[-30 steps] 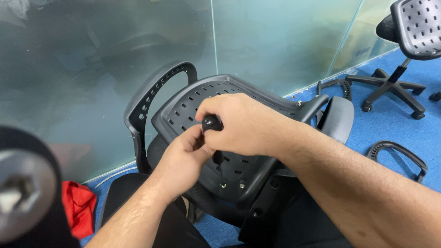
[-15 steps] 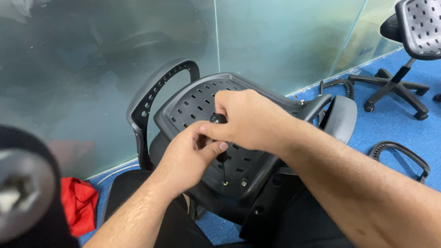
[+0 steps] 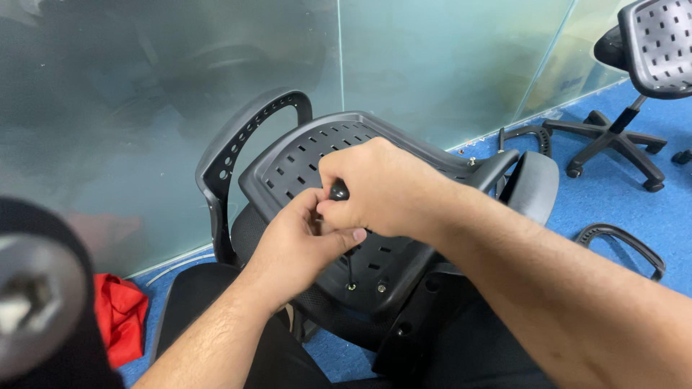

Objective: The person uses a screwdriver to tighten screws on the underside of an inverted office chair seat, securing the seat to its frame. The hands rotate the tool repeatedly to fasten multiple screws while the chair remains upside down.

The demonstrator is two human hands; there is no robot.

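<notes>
Two loose armrests (image 3: 621,246) beside chair (image 3: 641,65)

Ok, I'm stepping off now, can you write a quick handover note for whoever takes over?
Right hand: closed on the screwdriver handle, shaft upright, tip at a screw low on the perforated backrest.
Left hand: fingers at the shaft just under the handle, steadying it.
Second screw sits beside the first.
Whether either screw is tight cannot be told. Loose armrest lies on the blue floor.
</notes>
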